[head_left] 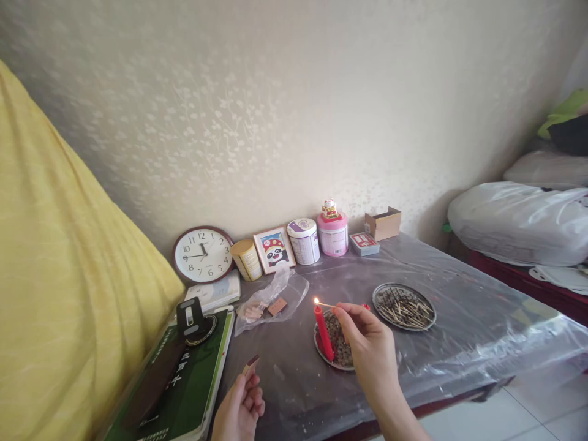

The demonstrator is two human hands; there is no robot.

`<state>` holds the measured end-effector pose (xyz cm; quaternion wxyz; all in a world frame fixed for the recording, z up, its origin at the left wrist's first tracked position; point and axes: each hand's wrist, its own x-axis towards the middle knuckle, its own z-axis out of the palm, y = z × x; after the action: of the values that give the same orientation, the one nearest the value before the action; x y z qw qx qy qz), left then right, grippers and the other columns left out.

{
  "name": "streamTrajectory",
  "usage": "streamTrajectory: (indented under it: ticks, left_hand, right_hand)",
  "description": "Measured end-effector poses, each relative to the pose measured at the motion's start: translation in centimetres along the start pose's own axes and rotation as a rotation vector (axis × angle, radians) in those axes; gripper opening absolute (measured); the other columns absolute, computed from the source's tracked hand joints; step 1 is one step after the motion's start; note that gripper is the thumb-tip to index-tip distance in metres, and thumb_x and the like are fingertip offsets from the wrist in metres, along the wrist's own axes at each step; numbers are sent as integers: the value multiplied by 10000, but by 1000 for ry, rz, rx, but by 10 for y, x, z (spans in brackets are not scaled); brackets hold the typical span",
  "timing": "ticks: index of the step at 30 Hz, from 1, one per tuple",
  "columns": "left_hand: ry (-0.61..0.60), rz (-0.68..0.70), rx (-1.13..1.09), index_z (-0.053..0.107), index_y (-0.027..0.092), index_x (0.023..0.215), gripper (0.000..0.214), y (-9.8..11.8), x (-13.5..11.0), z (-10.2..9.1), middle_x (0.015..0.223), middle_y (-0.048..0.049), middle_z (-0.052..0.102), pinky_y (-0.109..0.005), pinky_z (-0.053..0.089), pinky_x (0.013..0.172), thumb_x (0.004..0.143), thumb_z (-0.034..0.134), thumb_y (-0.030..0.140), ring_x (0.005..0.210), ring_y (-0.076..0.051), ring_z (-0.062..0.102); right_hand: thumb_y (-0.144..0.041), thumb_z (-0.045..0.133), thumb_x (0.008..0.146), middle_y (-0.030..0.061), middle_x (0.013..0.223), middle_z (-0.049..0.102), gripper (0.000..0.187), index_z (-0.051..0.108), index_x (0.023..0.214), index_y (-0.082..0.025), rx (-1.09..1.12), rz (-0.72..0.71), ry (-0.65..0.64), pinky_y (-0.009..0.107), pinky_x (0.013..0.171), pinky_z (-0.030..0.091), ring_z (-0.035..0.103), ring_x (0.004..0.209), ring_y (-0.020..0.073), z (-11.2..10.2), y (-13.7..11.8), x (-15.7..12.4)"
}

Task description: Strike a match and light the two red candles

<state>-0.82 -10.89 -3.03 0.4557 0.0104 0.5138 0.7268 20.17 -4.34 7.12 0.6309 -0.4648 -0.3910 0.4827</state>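
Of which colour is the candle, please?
The candle is red, seen best in the head view.

Slim red candle (324,334), slightly tilted; burning match (327,305) at its tip; matchbox (250,365) apart.

I watch through one head-worn camera, facing forward and down over the plastic-covered counter (468,306) toward the leaf-patterned wall (294,122), close enough that the left hand (239,401) and right hand (371,344) reach in from the bottom edge
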Motion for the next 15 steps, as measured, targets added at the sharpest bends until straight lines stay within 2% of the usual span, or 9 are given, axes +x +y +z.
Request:
streamTrajectory:
  ticks: [9,15]
  left_hand:
    - [-32,15,3,698,136,636,305,-1,3,-2,585,-69,663,-254,372,365,435,826,327,422,-127,500]
    - [-17,12,9,691,141,629,252,0,2,0,586,-68,656,-252,356,355,490,803,318,416,-130,499]
  right_hand:
    - [-462,746,657,16,608,634,333,720,772,-151,-23,-29,9,213,421,387,457,477,106,-1,1,1]
    - [-515,734,656,23,624,651,383,721,785,-156,-63,-46,6,234,447,403,493,485,124,-1,4,2]
